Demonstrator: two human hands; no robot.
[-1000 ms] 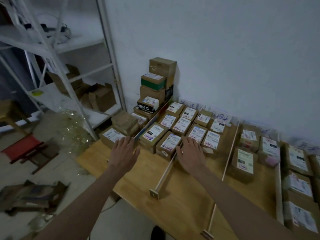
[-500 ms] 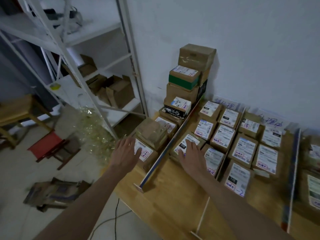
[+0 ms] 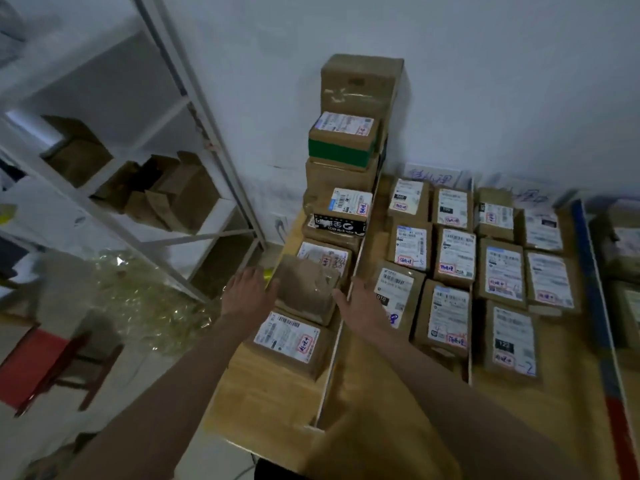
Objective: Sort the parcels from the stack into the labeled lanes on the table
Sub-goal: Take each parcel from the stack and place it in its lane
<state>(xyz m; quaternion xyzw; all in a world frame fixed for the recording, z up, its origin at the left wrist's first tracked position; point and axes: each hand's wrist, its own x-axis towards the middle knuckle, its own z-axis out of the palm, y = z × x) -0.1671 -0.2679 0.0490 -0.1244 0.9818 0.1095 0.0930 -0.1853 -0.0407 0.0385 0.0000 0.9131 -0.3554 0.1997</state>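
both hands reach over the left end of the table [image 3: 263, 403]. left hand [image 3: 244, 291] is flat, fingers straight and together, at the left side of a plain brown box [image 3: 304, 292]; contact looks likely but blur makes it hard to be sure. right hand [image 3: 363, 306] is also flat with fingers extended, thumb toward the box's right edge, just beside it, over the white divider [image 3: 337, 336]. neither hand curls round anything.

the plain box sits tilted on top of two labelled parcels: one nearer the person with a white label and red-ringed writing [image 3: 289, 341], one behind it [image 3: 325, 258]. all lie in the leftmost lane, left of the divider.

behind them, against the wall [image 3: 485, 81], stands the stack [image 3: 349, 150]: a black-printed box with a label at the bottom, brown boxes above, one with a green band, a large plain carton on top.

right of the divider, sorted parcels [image 3: 453, 258] lie in rows, labels up, touching or nearly so. a second divider [image 3: 470, 341] and a blue rail [image 3: 588, 271] split further lanes. paper lane signs [image 3: 433, 174] lean at the wall, writing unreadable.

left of the table: white shelving [image 3: 166, 133] with open cartons, crumpled clear wrap [image 3: 145, 299] on the floor, a red stool [image 3: 41, 362].
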